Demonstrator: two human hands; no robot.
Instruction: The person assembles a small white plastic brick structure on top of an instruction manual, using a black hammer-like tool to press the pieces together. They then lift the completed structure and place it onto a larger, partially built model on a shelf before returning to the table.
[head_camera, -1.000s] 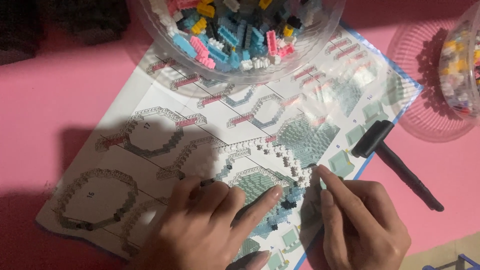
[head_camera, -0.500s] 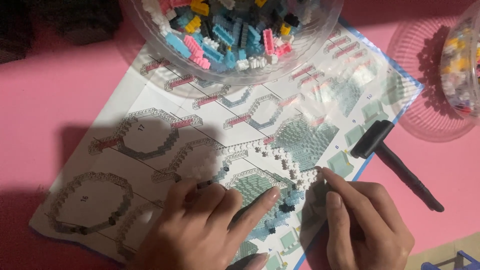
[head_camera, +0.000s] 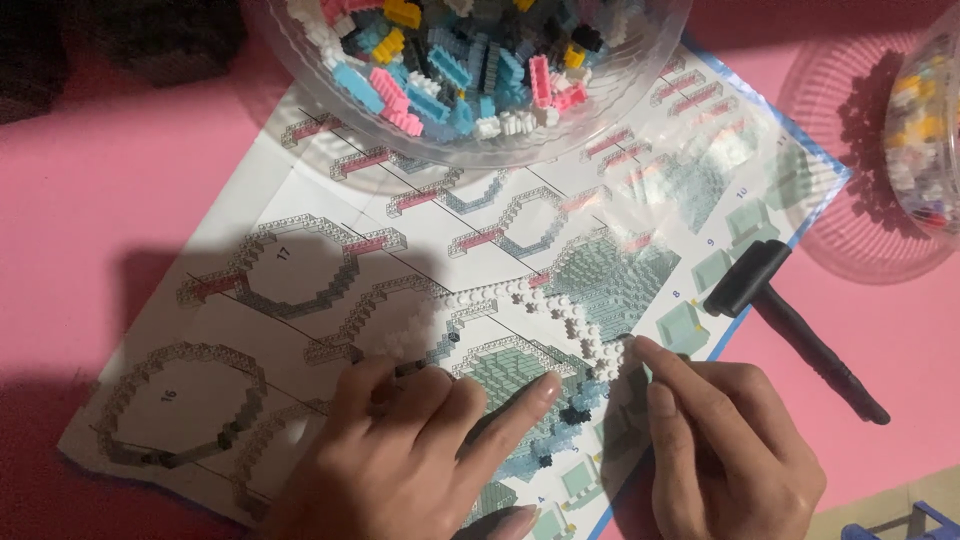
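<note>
A curved ring of small white building bricks (head_camera: 540, 310) lies on a printed instruction sheet (head_camera: 300, 200). My left hand (head_camera: 420, 450) lies flat on the sheet, its fingers spread, fingertips touching the left part of the ring and some small blue and dark bricks (head_camera: 560, 430). My right hand (head_camera: 720, 440) presses its index fingertip and thumb against the right end of the white ring, pinching it there.
A clear plastic bowl (head_camera: 480, 130) full of mixed coloured bricks stands at the top, over the sheet. A second clear bowl (head_camera: 920, 130) and a clear lid (head_camera: 850, 150) are at the right. A small black hammer (head_camera: 790, 320) lies right of the sheet on the pink table.
The view has shifted slightly. My right fingertips have moved up a little along the right end of the white ring; my left hand stays flat on the sheet.
</note>
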